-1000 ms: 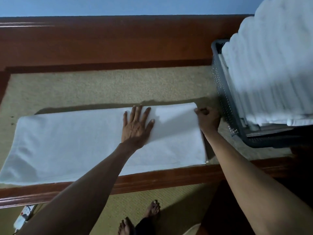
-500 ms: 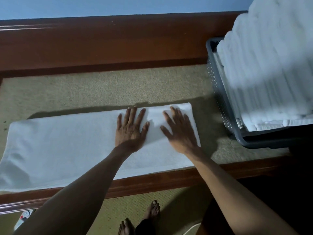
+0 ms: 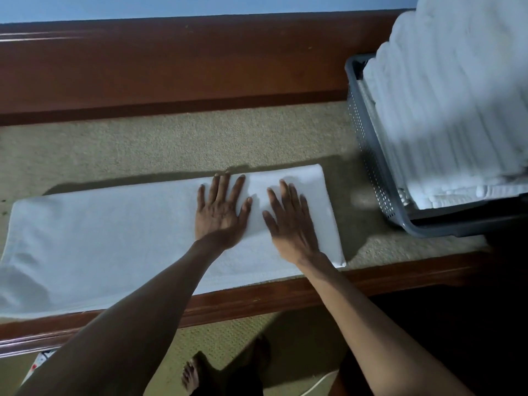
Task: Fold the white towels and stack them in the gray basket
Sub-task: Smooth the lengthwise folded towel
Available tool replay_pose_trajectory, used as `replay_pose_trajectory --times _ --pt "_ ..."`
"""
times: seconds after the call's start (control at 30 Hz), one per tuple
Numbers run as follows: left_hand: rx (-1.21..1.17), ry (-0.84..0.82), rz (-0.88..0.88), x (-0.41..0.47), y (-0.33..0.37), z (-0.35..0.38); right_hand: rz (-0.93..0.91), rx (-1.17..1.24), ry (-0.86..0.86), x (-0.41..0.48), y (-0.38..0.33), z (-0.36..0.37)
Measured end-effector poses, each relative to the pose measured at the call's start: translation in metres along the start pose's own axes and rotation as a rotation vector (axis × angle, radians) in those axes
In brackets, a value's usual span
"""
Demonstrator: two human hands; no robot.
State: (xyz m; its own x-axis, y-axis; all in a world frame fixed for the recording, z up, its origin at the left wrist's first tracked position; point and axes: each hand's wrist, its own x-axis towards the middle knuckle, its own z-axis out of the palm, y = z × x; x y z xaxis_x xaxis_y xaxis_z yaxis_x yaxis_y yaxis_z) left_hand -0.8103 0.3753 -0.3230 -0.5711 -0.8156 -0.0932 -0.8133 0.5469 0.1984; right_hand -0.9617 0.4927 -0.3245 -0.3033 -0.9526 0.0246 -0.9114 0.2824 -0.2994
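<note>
A long white towel, folded lengthwise, lies flat on the tan woven surface. My left hand presses flat on it with fingers spread, right of the towel's middle. My right hand lies flat beside it, near the towel's right end. At the far right stands the gray basket, its perforated wall facing me, with a tall stack of folded white towels rising well above its rim.
A dark wooden rail runs along the back and a lower wooden edge runs along the front. My bare foot and a thin white cord are on the floor below.
A second ago my right hand pinched the towel's right end. It has let go and now lies flat on the towel beside my left hand. The view has shifted slightly.
</note>
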Motion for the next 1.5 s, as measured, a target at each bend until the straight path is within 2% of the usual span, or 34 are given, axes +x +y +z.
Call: replay_pose_trajectory --times 0.1,0.27,0.4,0.47,0.57,0.77,0.93,1.0,1.1,1.17,1.33,1.4,1.5 --pt "-0.011 -0.015 0.006 0.0 0.0 -0.001 0.011 -0.091 -0.006 -0.012 0.023 -0.002" --pt "-0.029 -0.067 -0.006 -0.001 0.001 -0.005 0.337 -0.102 0.078 -0.003 0.015 -0.01" --pt "-0.097 -0.091 0.042 0.001 -0.005 -0.006 0.16 0.076 0.186 0.022 -0.045 0.001" --pt "-0.128 -0.081 0.075 -0.003 -0.019 -0.008 0.159 0.15 0.165 0.022 -0.066 0.014" --pt "-0.09 -0.087 0.065 -0.022 -0.06 -0.016 0.206 0.059 0.131 0.014 -0.073 0.027" --pt "-0.047 -0.06 -0.139 -0.061 -0.189 -0.043 0.246 -0.056 0.063 0.017 -0.08 0.028" --pt "-0.071 0.001 -0.274 -0.096 -0.279 -0.057 0.399 -0.077 0.078 0.027 -0.116 0.036" --pt "-0.082 0.023 -0.292 -0.109 -0.301 -0.059 0.352 -0.046 0.076 0.035 -0.155 0.044" --pt "-0.08 0.023 -0.299 -0.129 -0.321 -0.061 0.127 -0.029 0.049 0.04 -0.222 0.062" --pt "-0.108 0.001 -0.304 -0.142 -0.331 -0.063 0.047 -0.017 0.023 0.035 -0.259 0.076" --pt "-0.171 -0.075 -0.331 -0.157 -0.354 -0.073 0.077 -0.101 0.04 0.017 -0.284 0.089" --pt "-0.149 -0.046 -0.331 -0.146 -0.351 -0.083 0.077 -0.082 0.052 0.018 -0.282 0.09" --pt "-0.134 0.009 -0.227 -0.116 -0.331 -0.093 0.079 -0.097 0.069 0.018 -0.284 0.094"
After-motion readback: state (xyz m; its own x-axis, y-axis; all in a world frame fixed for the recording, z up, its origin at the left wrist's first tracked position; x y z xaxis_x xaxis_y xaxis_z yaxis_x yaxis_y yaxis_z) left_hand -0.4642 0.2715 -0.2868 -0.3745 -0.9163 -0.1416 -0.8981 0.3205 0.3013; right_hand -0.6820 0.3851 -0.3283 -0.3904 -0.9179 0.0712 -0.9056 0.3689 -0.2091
